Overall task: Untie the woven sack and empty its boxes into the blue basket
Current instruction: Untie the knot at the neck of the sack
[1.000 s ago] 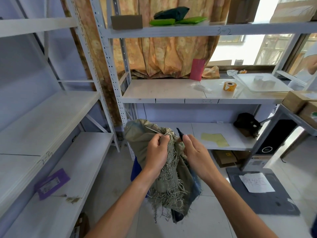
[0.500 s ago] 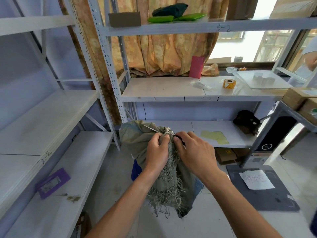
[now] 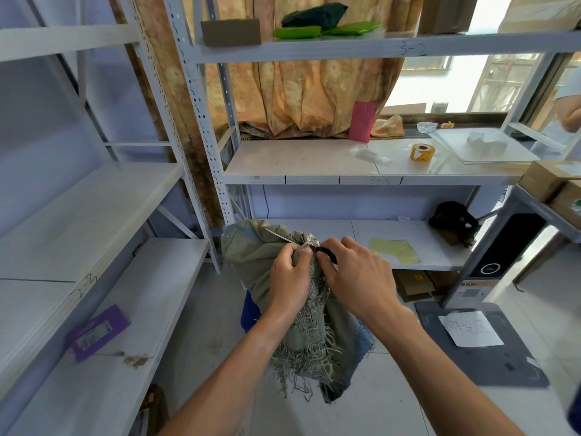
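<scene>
A grey-green woven sack (image 3: 251, 265) with a frayed mouth stands upright in front of me, its neck bunched and bound by a pale tie (image 3: 306, 244). My left hand (image 3: 289, 278) grips the bunched neck just below the tie. My right hand (image 3: 355, 278) pinches a thin black object at the knot; I cannot tell what it is. The frayed end hangs down over my left wrist. Only slivers of the blue basket (image 3: 250, 313) show beneath the sack. No boxes are visible.
Grey metal shelving stands to the left and ahead. A purple card (image 3: 97, 332) lies on the left lower shelf. A tape roll (image 3: 422, 153) and a pink card (image 3: 363, 121) sit on the middle shelf. A dark floor mat with paper (image 3: 471, 333) lies right. A person's arm (image 3: 570, 114) shows far right.
My right hand has moved in from beside the sack onto the knot, beside my left hand. My left hand has kept its grip on the neck.
</scene>
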The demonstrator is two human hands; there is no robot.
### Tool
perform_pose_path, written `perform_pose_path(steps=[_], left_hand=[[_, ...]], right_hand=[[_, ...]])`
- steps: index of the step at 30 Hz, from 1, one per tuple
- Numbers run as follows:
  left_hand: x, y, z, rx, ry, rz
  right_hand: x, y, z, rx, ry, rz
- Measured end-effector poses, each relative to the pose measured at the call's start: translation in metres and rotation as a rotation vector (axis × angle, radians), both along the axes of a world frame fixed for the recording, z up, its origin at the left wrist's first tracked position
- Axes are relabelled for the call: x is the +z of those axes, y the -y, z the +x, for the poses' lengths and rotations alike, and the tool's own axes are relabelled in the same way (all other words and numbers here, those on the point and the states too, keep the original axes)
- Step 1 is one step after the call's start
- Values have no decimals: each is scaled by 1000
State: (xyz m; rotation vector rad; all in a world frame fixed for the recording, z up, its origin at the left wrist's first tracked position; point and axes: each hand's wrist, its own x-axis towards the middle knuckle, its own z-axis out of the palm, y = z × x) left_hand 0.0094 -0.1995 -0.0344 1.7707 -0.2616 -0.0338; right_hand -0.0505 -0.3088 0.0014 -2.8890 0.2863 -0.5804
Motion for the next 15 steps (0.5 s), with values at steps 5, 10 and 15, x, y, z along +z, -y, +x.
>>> perform_pose_path(steps=[5,10,15], left_hand=[[-2,-3,0,-12,-1,10],[-4,-5,-1,-18,4,6],[-7,-7,0,-38,-19,1]], right_hand=[[0,0,0,0,-12,9],[0,1,2,20,-31,32],[3,5,3,57,-50,25]])
